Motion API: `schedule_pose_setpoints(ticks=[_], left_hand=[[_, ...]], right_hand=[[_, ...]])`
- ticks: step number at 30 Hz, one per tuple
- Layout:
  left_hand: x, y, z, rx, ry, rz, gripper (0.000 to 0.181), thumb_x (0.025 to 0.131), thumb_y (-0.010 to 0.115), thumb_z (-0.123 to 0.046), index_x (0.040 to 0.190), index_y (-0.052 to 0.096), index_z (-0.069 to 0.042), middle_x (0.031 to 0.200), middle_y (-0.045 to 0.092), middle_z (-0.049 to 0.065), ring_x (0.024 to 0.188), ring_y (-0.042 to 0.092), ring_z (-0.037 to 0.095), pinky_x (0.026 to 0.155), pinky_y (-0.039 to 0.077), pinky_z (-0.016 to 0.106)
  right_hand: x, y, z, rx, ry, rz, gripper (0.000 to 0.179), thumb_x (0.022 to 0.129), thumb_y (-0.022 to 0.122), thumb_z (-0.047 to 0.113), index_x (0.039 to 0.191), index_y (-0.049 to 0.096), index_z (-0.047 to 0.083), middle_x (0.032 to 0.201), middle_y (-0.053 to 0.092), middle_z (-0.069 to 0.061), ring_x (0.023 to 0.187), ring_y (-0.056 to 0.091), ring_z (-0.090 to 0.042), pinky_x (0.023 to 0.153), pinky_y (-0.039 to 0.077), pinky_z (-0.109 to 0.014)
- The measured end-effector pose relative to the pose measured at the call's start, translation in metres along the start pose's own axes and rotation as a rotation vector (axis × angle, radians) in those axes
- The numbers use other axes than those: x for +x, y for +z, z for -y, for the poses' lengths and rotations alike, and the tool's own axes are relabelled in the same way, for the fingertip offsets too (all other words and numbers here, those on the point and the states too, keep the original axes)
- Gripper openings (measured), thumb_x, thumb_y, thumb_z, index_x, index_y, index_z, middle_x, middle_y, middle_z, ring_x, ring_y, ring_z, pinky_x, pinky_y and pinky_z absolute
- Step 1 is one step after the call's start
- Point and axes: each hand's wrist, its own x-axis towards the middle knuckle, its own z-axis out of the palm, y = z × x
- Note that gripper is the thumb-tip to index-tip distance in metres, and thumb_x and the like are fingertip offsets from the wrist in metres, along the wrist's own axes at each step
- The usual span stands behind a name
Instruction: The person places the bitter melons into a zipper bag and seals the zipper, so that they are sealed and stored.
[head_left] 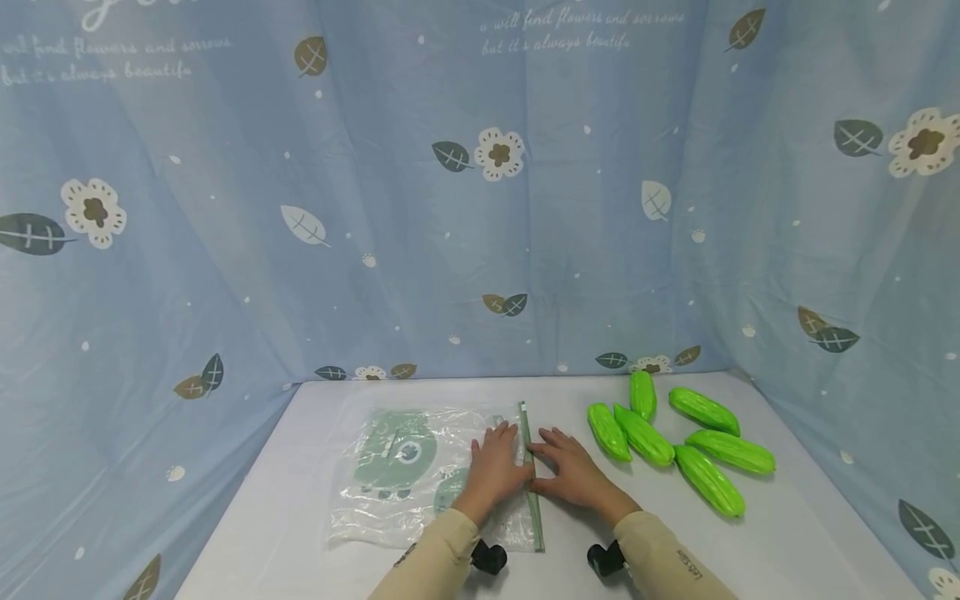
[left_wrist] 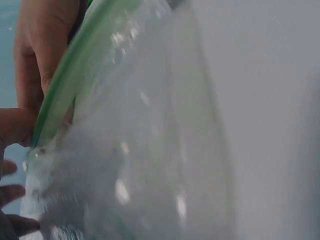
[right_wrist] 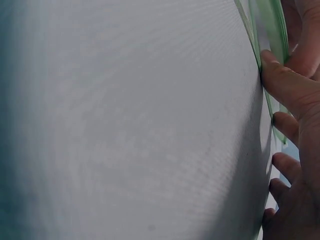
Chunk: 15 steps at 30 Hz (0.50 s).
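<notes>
Left hand (head_left: 493, 468) and right hand (head_left: 576, 472) both at the green seal (head_left: 537, 527) of the clear bag (head_left: 352, 510), toward the tabletop's (head_left: 258, 508) left edge; I can't tell if either pinches. I'd expect light, slick, floppy film; I'd take the stiffer seal.

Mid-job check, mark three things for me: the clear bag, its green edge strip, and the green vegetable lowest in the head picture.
Clear bag (head_left: 431, 467): head view, middle of its face.
Green edge strip (head_left: 535, 512): head view, its lower stretch.
Green vegetable (head_left: 709, 482): head view, middle of its side.
</notes>
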Motion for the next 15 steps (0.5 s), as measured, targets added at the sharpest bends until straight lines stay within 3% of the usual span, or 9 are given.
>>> schedule_pose_setpoints(ticks=[8, 15], left_hand=[[-0.003, -0.004, 0.013, 0.069, 0.168, -0.059, 0.059, 0.082, 0.075, -0.015, 0.139, 0.062, -0.012, 0.143, 0.057, 0.012, 0.136, 0.050, 0.035, 0.101, 0.042, 0.071], [-0.008, -0.006, 0.018, 0.068, 0.204, -0.033, 0.045, 0.085, 0.069, -0.012, 0.130, 0.069, -0.013, 0.136, 0.065, 0.008, 0.134, 0.053, 0.035, 0.106, 0.037, 0.071]], right_hand=[[-0.001, -0.001, 0.001, 0.025, 0.004, -0.008, 0.071, 0.084, 0.080, 0.050, 0.141, 0.062, 0.012, 0.156, 0.042, -0.021, 0.149, 0.027, -0.046, 0.118, 0.018, -0.066], [-0.001, -0.002, 0.001, 0.018, 0.002, -0.005, 0.072, 0.083, 0.079, 0.052, 0.140, 0.062, 0.012, 0.156, 0.042, -0.021, 0.149, 0.027, -0.045, 0.119, 0.018, -0.066]])
